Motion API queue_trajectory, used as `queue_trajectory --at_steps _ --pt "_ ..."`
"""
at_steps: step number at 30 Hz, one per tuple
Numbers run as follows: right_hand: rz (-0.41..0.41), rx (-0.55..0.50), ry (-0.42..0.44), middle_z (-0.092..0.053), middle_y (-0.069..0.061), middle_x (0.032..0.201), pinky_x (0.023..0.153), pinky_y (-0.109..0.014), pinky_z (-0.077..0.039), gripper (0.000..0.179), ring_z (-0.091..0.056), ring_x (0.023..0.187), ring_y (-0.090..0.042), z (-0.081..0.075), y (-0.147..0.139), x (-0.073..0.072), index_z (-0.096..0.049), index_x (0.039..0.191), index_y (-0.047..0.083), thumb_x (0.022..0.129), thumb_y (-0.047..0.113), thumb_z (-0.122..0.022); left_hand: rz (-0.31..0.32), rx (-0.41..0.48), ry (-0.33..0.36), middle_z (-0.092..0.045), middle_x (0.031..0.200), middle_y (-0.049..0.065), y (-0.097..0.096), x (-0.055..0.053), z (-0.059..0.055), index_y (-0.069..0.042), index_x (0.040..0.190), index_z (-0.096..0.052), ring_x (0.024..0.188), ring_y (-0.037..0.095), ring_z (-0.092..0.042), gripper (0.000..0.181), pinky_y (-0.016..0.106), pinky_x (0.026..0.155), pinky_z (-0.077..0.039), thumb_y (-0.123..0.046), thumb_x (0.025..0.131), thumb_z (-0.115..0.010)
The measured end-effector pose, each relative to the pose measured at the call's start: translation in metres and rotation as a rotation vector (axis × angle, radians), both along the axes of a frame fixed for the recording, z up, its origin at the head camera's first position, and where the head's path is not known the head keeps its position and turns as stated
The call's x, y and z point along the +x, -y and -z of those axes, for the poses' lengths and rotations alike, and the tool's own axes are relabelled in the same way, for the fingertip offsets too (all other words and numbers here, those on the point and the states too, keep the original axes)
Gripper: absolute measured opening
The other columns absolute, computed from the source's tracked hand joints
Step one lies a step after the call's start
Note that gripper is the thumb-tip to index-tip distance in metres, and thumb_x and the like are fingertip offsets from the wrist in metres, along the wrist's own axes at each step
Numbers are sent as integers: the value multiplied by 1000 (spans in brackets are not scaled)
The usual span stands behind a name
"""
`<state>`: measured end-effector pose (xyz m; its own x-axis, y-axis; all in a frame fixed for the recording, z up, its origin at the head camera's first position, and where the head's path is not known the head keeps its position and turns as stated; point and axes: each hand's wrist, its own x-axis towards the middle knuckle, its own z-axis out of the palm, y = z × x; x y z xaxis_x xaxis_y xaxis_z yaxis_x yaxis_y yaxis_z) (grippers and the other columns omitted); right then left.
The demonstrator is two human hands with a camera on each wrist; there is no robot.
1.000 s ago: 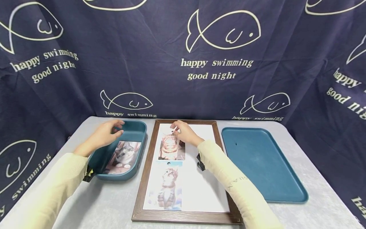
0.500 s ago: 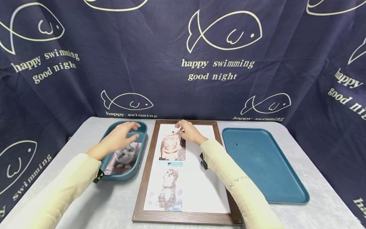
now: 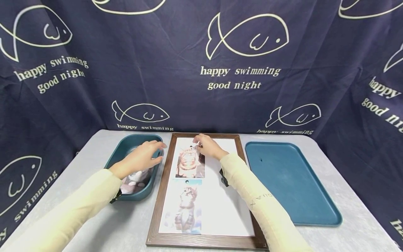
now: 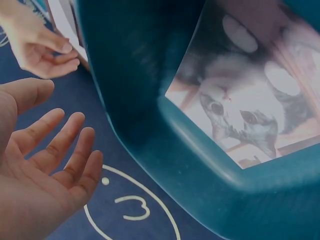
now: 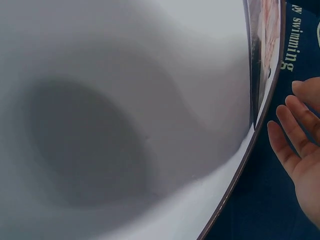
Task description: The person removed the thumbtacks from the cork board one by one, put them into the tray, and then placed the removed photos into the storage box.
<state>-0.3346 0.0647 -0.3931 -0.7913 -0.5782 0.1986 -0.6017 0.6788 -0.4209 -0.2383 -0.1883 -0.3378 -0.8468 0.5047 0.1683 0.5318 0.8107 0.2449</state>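
Observation:
My left hand (image 3: pixel 142 158) hovers over the deep teal bin (image 3: pixel 127 140), fingers spread and loosely bent, holding nothing. Inside that bin lies a photo of a grey-and-white cat (image 4: pixel 235 105), partly hidden by the hand in the head view. My right hand (image 3: pixel 210 146) is over the top of a framed white board (image 3: pixel 225 199), fingers loosely curved with nothing between them. Close to its fingertips, a small black round magnet (image 3: pixel 191 146) sits at the top of an orange cat photo (image 3: pixel 188 167). A kitten photo (image 3: pixel 185 210) lies below, under another black magnet (image 3: pixel 187 181).
A shallow teal tray (image 3: pixel 289 182) with a tiny dark mark or object (image 3: pixel 261 160) lies right of the board. The grey table (image 3: pixel 94 224) ends at a dark blue curtain (image 3: pixel 185 94) printed with fish.
My left hand has moved right across the bin towards the board. The right hand has shifted slightly right, away from the upper magnet, which stays on the photo.

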Motion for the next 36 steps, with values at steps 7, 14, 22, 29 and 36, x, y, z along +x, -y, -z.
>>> queue_trajectory --at_steps 7,14,22,29,36 --pt "-4 34 27 -59 -12 104 78 -31 -50 24 -62 89 -22 2 3 -2 -59 106 0 82 -3 -57 87 -50 -35 -62 106 11 -12 0 6 -4 114 -58 95 27 -59 35 40 79 -49 -15 82 -65" --pt "-38 69 11 -60 -11 100 79 -30 -48 23 -58 88 -20 5 7 -4 -60 102 0 79 -2 -61 131 -119 -71 -62 105 9 -20 -1 15 -7 112 -59 89 26 -58 33 41 76 -48 -18 82 -66" --pt "-25 94 44 -61 -13 101 82 -32 -48 22 -59 91 -22 4 14 -5 -60 103 -1 80 -1 -62 146 -156 -89 -62 94 6 -25 -3 18 -8 110 -60 82 22 -56 32 42 73 -47 -16 80 -67" --pt "-37 121 42 -61 -13 101 82 -31 -48 22 -58 91 -22 1 17 -8 -60 103 -1 81 0 -61 169 -206 -115 -61 92 3 -27 -6 23 -12 110 -61 79 19 -52 31 41 74 -44 -19 81 -67" --pt "-41 127 76 -61 -14 104 82 -31 -49 24 -60 93 -23 -1 19 -10 -59 104 -1 81 -3 -60 187 -224 -83 -62 97 3 -32 -9 20 -14 110 -61 80 20 -52 32 39 70 -43 -21 80 -68"
